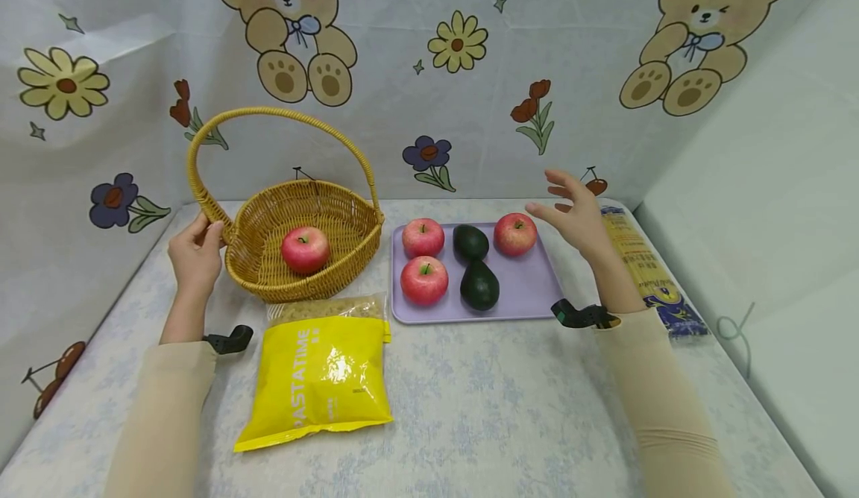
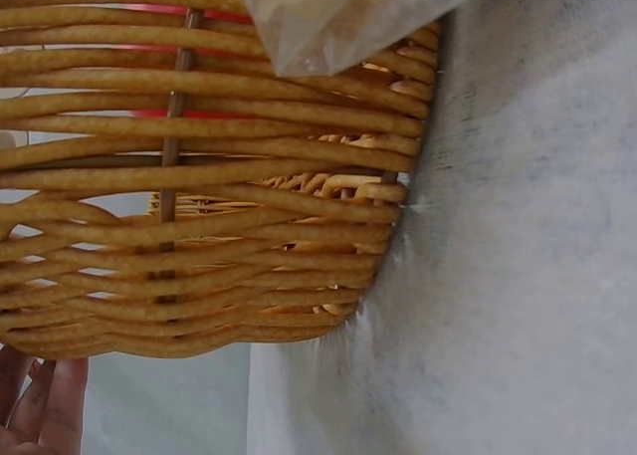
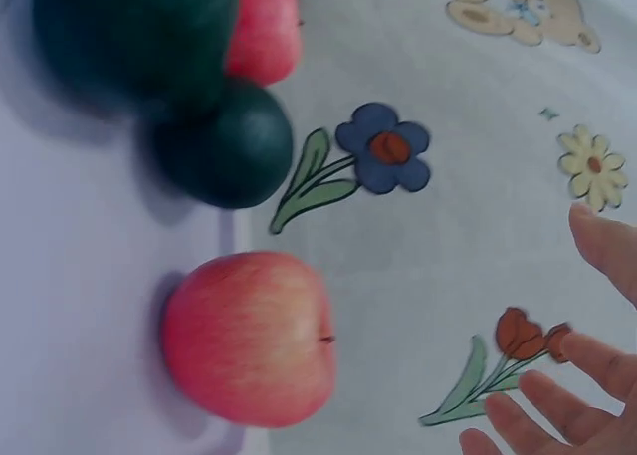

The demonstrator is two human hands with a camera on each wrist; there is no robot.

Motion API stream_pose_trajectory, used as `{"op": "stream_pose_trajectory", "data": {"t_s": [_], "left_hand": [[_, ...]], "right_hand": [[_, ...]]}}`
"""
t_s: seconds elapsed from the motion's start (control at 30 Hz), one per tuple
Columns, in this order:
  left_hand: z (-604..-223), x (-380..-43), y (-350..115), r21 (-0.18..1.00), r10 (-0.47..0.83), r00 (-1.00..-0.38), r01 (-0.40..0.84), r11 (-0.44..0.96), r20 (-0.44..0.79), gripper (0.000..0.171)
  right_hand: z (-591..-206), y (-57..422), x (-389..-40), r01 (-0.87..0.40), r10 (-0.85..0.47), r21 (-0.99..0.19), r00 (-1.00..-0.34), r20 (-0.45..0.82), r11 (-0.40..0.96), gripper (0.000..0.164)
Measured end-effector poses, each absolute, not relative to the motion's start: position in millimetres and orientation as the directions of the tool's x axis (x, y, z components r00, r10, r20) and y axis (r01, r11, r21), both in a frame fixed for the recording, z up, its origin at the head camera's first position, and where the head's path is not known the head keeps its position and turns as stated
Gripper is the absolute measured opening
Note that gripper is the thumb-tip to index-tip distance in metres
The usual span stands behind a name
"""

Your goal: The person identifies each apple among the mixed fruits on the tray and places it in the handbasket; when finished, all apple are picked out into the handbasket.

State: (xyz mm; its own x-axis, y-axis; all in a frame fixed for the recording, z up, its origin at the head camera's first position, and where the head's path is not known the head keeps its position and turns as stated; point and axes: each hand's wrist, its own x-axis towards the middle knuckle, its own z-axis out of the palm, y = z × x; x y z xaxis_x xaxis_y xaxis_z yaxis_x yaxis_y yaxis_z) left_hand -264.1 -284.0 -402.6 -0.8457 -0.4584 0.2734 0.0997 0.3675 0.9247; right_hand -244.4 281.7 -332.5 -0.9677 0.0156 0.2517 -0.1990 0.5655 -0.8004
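Observation:
At the left of the head view, my left hand (image 1: 196,256) pinches the side of a wicker basket (image 1: 309,289) where its tall handle meets the rim. One red apple (image 1: 305,250) lies inside the basket. In the left wrist view, fingers (image 2: 62,405) show at the edge of the woven wall. My right hand (image 1: 576,216) is raised with its fingers spread, just right of an apple (image 1: 515,234) and apart from it. That apple sits on a lilac tray (image 1: 520,289) with two more apples (image 1: 424,280) and two dark green avocados (image 1: 479,285).
In front of the basket lies a yellow pasta bag (image 1: 322,379), overlapping a clear bag (image 1: 335,307) of pale contents. A yellow and blue package (image 1: 644,267) lies along the table's right edge. A printed cloth (image 1: 389,58) hangs behind the table.

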Motion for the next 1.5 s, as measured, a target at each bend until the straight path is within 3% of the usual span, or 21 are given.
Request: {"op": "stream_pose_trajectory", "data": {"t_s": [0.87,1.5], "left_hand": [[-400.0,-260.7,-280.9,0.901,-0.437,-0.854,0.079,0.427,0.282,0.038],[-400.4,-258.9,-280.8,0.903,-0.446,-0.848,0.083,0.421,0.285,0.038]], "right_hand": [[-390.8,298.2,-274.1,0.047,0.027,-0.862,-0.999,-0.038,0.505,0.098],[-405.3,294.4,-276.8,0.097,0.012,-0.884,-0.995,-0.102,0.457,0.091]]}}
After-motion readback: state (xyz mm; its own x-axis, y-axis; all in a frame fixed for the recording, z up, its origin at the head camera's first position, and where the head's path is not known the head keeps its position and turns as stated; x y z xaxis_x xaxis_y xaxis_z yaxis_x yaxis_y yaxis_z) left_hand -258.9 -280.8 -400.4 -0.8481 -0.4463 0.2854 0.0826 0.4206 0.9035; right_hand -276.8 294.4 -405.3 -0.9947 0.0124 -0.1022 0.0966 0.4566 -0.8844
